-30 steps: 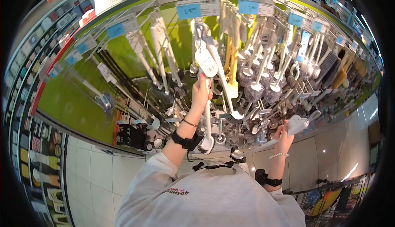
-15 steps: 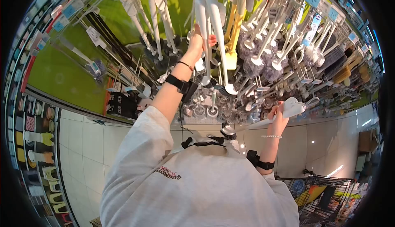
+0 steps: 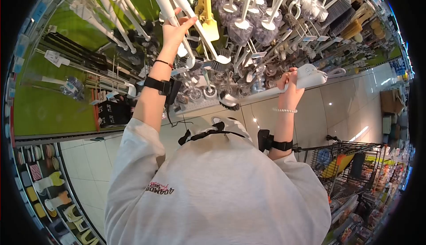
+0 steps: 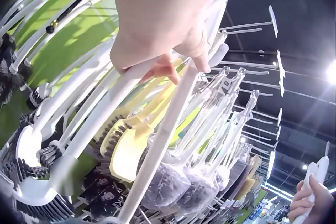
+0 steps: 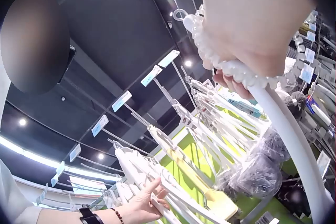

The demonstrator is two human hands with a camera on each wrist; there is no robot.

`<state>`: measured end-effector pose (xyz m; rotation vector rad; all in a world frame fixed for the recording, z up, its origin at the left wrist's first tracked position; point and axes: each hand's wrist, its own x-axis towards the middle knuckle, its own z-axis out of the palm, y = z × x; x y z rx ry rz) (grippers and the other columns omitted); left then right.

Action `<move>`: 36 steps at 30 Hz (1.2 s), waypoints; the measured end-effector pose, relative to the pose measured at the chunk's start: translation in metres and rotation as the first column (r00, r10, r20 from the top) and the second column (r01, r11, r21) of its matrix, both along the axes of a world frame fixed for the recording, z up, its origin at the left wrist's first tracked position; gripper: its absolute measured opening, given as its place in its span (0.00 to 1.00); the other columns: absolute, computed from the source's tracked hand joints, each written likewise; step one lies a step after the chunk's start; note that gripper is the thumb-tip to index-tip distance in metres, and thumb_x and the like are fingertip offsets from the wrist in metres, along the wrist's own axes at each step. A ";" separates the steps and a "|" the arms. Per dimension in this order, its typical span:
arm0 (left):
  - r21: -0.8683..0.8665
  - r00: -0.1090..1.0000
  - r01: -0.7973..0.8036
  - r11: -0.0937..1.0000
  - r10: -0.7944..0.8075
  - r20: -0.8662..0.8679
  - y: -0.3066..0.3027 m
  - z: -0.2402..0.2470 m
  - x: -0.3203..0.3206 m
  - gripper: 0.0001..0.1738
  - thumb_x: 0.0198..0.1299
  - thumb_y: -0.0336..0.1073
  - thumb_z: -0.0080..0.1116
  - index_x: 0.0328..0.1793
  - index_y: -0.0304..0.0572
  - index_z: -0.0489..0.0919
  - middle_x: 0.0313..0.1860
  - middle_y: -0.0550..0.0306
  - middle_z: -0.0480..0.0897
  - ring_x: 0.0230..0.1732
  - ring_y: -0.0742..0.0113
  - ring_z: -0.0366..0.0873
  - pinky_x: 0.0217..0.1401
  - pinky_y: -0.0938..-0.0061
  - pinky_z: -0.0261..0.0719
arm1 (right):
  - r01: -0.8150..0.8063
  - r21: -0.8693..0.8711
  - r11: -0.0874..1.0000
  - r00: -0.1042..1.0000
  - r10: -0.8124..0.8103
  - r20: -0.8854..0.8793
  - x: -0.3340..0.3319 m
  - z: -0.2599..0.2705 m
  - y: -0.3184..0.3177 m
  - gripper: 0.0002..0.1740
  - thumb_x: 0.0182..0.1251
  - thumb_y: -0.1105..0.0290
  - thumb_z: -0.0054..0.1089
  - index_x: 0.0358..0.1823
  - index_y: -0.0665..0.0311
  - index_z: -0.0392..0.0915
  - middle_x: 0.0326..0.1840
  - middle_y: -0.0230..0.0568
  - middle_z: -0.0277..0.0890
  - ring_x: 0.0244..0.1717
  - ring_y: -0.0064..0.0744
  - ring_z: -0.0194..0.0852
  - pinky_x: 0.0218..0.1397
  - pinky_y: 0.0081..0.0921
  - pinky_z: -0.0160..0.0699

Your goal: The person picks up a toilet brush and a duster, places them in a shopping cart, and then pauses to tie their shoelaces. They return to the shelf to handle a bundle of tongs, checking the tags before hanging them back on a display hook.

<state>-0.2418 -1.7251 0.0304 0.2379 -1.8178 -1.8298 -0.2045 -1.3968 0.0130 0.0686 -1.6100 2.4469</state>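
My left hand (image 3: 174,36) is up among the hanging white long-handled brushes, fingers curled round one brush's handle (image 4: 105,111). Its thumb reaches over to a second white handle (image 4: 163,134), whose head (image 3: 222,59) carries dark bristles. Part of the grip is hidden behind the handles. Out to the right, my right hand (image 3: 290,87) grips another white long-handled brush (image 3: 262,95) near its hanging end. That brush lies almost level, its round dark-bristled head (image 3: 228,100) pointing left, and a white tag (image 3: 306,72) is by the fist.
Beside the left hand hangs a yellow brush (image 4: 131,150). Grey bristled brushes in clear wrap (image 3: 242,29) hang farther right. Small goods fill the lower shelf. A black wire cart (image 3: 346,169) stands at the right, and price tags (image 5: 122,100) project on hooks.
The left hand has moved from a brush tilted outward to the upright handles, its thumb now across a second one. The right hand still grips its brush. The head view has shifted.
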 end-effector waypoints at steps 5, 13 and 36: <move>0.000 0.998 0.013 1.000 -0.013 -0.057 -0.004 -0.003 -0.010 0.09 0.49 0.35 0.63 0.32 0.37 0.80 0.28 0.62 0.81 0.22 0.84 0.67 0.23 0.86 0.61 | 0.035 0.017 0.999 0.999 -0.035 -0.027 -0.002 0.005 0.001 0.15 0.65 0.61 0.49 0.39 0.67 0.63 0.15 0.29 0.56 0.14 0.17 0.48 0.17 0.18 0.44; 0.033 0.895 -0.353 0.935 0.348 -0.279 0.000 0.013 -0.022 0.11 0.57 0.32 0.51 0.42 0.33 0.68 0.17 0.58 0.72 0.18 0.74 0.71 0.23 0.76 0.69 | 0.028 0.079 0.996 0.999 -0.024 -0.046 0.003 0.006 0.004 0.10 0.64 0.69 0.48 0.39 0.69 0.63 0.15 0.30 0.60 0.13 0.16 0.51 0.16 0.15 0.49; -0.368 0.862 -0.388 0.845 0.191 -0.470 -0.025 0.039 0.019 0.23 0.59 0.36 0.46 0.58 0.32 0.60 0.49 0.50 0.68 0.45 0.64 0.69 0.47 0.72 0.68 | -0.748 0.334 0.574 0.558 0.816 -0.154 -0.035 0.126 -0.227 0.18 0.67 0.60 0.43 0.49 0.68 0.65 0.26 0.27 0.66 0.22 0.11 0.58 0.24 0.10 0.59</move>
